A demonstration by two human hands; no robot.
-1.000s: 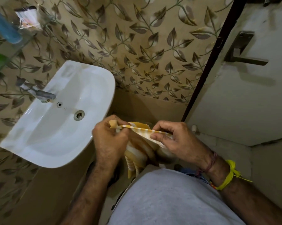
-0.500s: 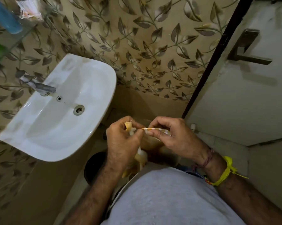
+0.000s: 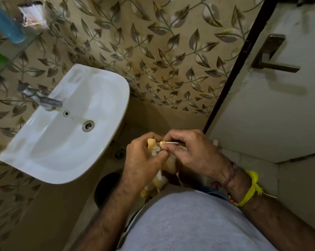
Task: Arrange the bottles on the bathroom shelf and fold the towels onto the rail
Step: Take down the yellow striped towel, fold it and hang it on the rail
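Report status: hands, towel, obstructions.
Left hand and right hand both pinching the yellow-striped towel, edges together. Towel bunched, hanging, not on any rail. Sink left, clear of hands.

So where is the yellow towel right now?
The towel is bunched between the left hand and right hand, low in the head view, right of the sink.

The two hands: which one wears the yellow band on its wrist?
The right hand. A yellow band is tied round its wrist, while the left hand has a bare wrist. Both pinch the yellow-striped towel.
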